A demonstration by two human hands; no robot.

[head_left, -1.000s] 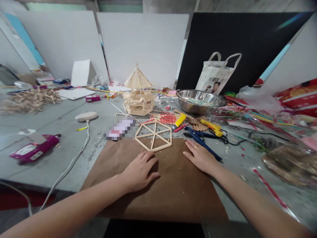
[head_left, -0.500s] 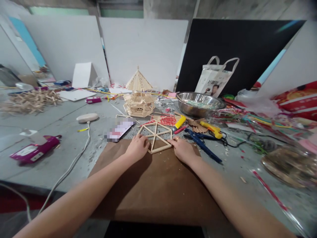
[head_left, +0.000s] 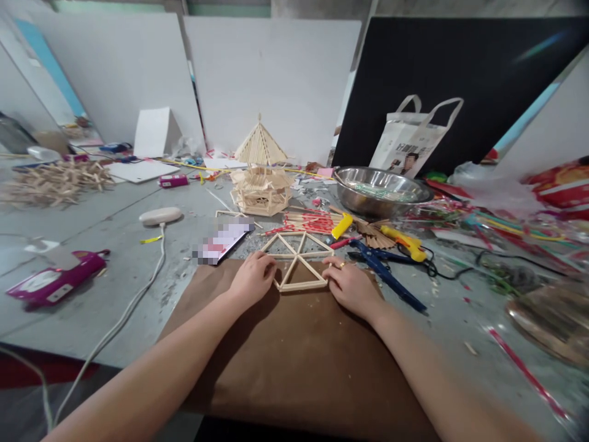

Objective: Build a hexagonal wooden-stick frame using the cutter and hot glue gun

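Note:
A hexagonal frame of pale wooden sticks (head_left: 302,286), with spokes meeting in its middle, is between my two hands over a sheet of brown paper (head_left: 285,356). My left hand (head_left: 252,276) is closed on its left edge, fingers curled and thumb partly hidden. At its right edge, my right hand (head_left: 352,283), a ring on one finger, grips the frame with thumb and fingers. Beyond it stands a wooden stick pavilion model (head_left: 261,199) with a pointed roof. Red-tipped sticks (head_left: 310,221) lie just behind the frame.
A phone (head_left: 225,240) lies left of the frame. To the right are blue-handled cutters (head_left: 391,279), a yellow glue gun (head_left: 405,242) and a metal bowl (head_left: 384,193). At left are a purple box-like item (head_left: 59,279), a white corded device (head_left: 160,215) and piled sticks (head_left: 64,184).
The stick frame has turned slightly between my hands and sits a little further right. My right hand has shifted right with it. The view has tilted a little.

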